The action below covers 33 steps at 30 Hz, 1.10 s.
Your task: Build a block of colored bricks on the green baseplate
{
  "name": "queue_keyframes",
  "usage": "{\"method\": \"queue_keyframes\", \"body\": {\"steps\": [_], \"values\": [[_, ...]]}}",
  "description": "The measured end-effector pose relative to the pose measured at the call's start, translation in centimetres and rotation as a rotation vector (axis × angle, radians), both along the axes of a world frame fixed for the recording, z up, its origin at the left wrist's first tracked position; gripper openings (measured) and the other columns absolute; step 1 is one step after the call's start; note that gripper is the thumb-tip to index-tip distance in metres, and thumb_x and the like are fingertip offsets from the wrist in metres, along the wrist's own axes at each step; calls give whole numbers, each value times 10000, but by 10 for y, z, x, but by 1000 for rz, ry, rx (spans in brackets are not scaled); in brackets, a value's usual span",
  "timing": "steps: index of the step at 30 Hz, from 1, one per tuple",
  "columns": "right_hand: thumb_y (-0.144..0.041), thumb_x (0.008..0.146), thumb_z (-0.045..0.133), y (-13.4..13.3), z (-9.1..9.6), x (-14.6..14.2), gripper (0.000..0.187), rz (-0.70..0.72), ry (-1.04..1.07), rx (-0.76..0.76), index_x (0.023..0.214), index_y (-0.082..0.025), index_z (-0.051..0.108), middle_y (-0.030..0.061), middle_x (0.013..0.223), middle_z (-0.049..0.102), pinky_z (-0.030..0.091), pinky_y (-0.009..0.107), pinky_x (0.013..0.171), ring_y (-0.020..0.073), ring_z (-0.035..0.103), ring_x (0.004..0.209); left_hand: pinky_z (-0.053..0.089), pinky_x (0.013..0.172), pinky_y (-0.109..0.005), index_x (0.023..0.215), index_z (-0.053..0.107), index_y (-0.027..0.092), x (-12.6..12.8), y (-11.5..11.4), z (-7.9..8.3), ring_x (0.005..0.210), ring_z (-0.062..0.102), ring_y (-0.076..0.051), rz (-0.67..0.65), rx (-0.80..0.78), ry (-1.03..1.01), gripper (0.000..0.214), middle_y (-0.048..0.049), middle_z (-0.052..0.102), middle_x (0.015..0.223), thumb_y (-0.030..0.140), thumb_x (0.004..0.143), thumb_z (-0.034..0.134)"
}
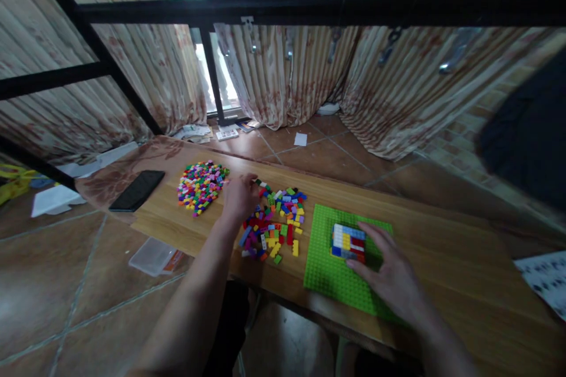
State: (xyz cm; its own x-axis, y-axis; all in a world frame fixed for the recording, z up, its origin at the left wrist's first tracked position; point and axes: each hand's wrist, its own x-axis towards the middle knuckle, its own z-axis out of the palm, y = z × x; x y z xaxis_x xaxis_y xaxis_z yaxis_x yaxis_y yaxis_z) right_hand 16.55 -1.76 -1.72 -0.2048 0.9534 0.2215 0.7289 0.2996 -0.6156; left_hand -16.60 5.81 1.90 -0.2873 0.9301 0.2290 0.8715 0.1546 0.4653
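My left hand (239,195) reaches down at the far left edge of a loose pile of toy building bricks (283,218). Its fingers are curled together, and anything between them is too small to make out. A small block of joined toy bricks (347,241), white, yellow, blue and red on top, sits on a green studded baseplate (329,280). My right hand (389,268) spans this block from the right, fingers at its far edge and thumb at its near edge. The palm stays apart from it.
A heap of smaller multicoloured bricks (201,185) lies left of my left hand. Farther left is a black phone (138,189) on the wooden bench (446,247). A clear plastic box (152,256) is on the floor. A black metal frame (309,12) crosses above, before the curtains.
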Motion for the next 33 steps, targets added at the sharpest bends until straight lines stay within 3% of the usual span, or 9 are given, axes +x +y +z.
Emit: {"method": "queue_keyframes", "body": {"steps": [3, 6, 9, 13, 16, 21, 25, 28, 33], "values": [[-459, 807, 657, -1, 5, -1, 605, -57, 93, 56, 1359, -286, 481, 80, 1378, 513, 398, 494, 1067, 282, 492, 1264, 509, 776, -311, 1108, 683, 149, 19, -11, 5, 812, 658, -193, -138, 47, -395, 320, -92, 728, 945, 215, 845, 514], [-443, 836, 637, -1, 7, -2, 491, -100, 187, 122, 1298, -300, 548, 68, 1309, 575, 414, 479, 1049, 262, 540, 1212, 520, 769, -283, 1034, 697, 148, 57, -30, 4, 830, 641, -159, -435, 6, -857, 271, -65, 711, 967, 273, 842, 551], [-400, 858, 624, -3, 11, -7, 374, -70, 259, 151, 1220, -303, 611, 56, 1242, 619, 452, 440, 1008, 241, 582, 1156, 522, 701, -258, 975, 713, 142, 97, -48, 0, 705, 608, -111, -639, -237, -1174, 287, -42, 697, 890, 362, 818, 617], [-347, 868, 631, -7, 15, -12, 303, 27, 295, 129, 1169, -312, 651, 42, 1166, 655, 489, 389, 947, 213, 610, 1088, 485, 641, -220, 937, 702, 121, 131, -57, -5, 626, 570, -73, -732, -423, -1375, 339, -32, 675, 823, 418, 774, 681], [-336, 869, 635, -8, 15, -10, 259, 73, 314, 92, 1124, -309, 675, 32, 1079, 684, 510, 369, 894, 202, 632, 1013, 449, 583, -198, 935, 682, 110, 139, -54, -8, 567, 545, -57, -720, -440, -1396, 337, -18, 653, 766, 409, 780, 678], [-342, 848, 659, -10, 12, -6, 388, 5, 350, 86, 1233, -328, 617, 13, 1009, 692, 523, 361, 851, 184, 650, 906, 438, 535, -197, 905, 656, 109, 145, -49, -12, 499, 527, -56, -671, -466, -1347, 253, -9, 634, 715, 345, 831, 603], [-346, 877, 615, -11, 14, -6, 229, 59, 325, 68, 1091, -297, 682, 25, 1032, 701, 508, 363, 858, 199, 649, 954, 426, 514, -180, 871, 633, 112, 151, -47, -13, 499, 525, -55, -714, -448, -1275, 220, 2, 610, 686, 319, 857, 558], [-369, 885, 593, -9, 12, -3, 198, 12, 282, 56, 1027, -272, 691, 33, 1003, 707, 504, 363, 844, 205, 651, 934, 435, 511, -185, 893, 621, 122, 152, -46, -14, 504, 524, -63, -744, -435, -1226, 237, 9, 601, 686, 343, 869, 541], [-393, 855, 598, -2, 1, 7, 230, -177, 213, 60, 974, -225, 700, 59, 943, 700, 503, 385, 807, 219, 645, 859, 449, 550, -214, 862, 640, 141, 146, -36, -18, 567, 552, -101, -618, -212, -832, 217, -5, 621, 698, 291, 895, 487]]}}
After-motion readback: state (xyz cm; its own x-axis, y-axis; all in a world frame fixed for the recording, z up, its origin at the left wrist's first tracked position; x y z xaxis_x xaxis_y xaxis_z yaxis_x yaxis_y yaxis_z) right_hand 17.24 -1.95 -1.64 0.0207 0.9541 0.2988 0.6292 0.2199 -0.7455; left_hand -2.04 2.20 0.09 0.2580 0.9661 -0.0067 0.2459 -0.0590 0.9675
